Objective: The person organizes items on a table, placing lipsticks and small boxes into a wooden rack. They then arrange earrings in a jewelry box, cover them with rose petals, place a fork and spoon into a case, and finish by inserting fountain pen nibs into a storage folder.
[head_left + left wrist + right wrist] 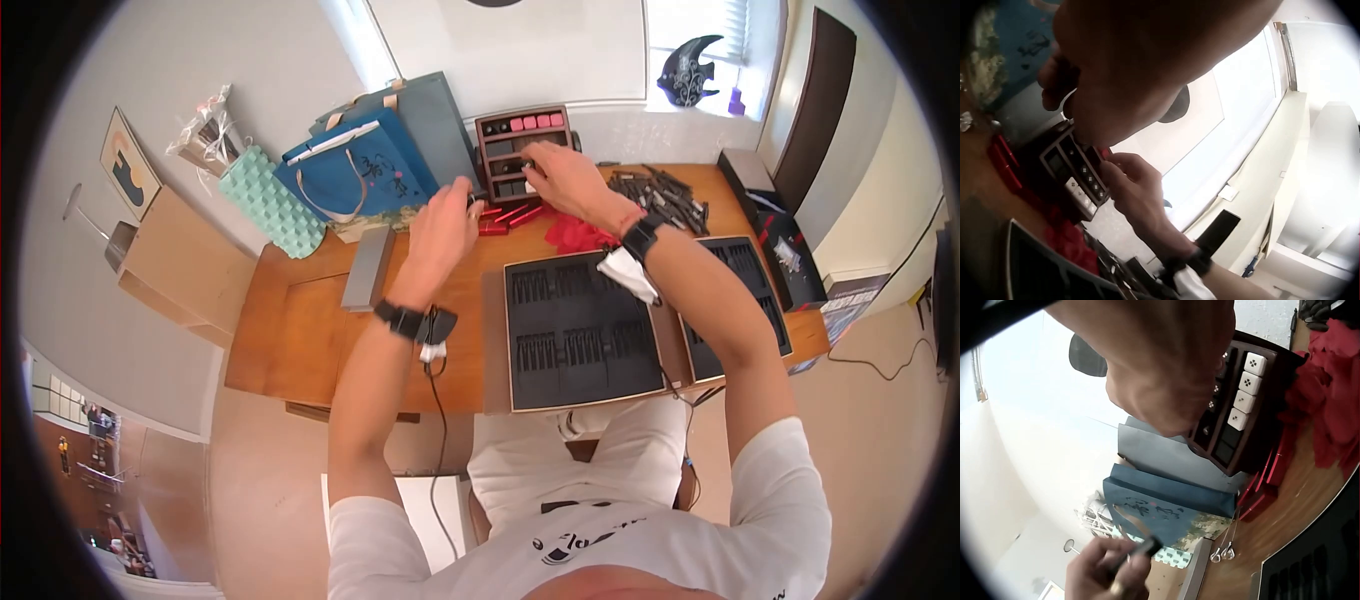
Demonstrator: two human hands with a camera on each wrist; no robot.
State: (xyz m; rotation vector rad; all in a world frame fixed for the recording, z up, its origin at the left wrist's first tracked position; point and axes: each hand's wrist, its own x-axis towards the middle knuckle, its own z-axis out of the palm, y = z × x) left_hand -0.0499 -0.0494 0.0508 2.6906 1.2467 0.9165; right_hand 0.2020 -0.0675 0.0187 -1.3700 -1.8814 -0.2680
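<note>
A dark brown tiered rack (522,111) stands against the wall, holding pink, black and white square-topped lipsticks. White lipsticks (1245,400) with a clover-like mark line its front row in the right wrist view. My right hand (575,180) reaches over the rack's middle, fingers bent down at a black row (1091,181); I cannot tell whether they pinch something. To the left of the rack, my left hand (443,235) is raised and pinches a small dark tube (1142,548), its end sticking out past the thumb. Red slim boxes (510,216) lie below the rack.
Two black slotted trays (585,300) fill the table's front. Red cloth (580,235) and a pile of dark tubes (660,195) lie behind them. Blue paper bags (365,160), a grey box (368,268) and a mint vase (270,205) stand left. Cables hang from both wrists.
</note>
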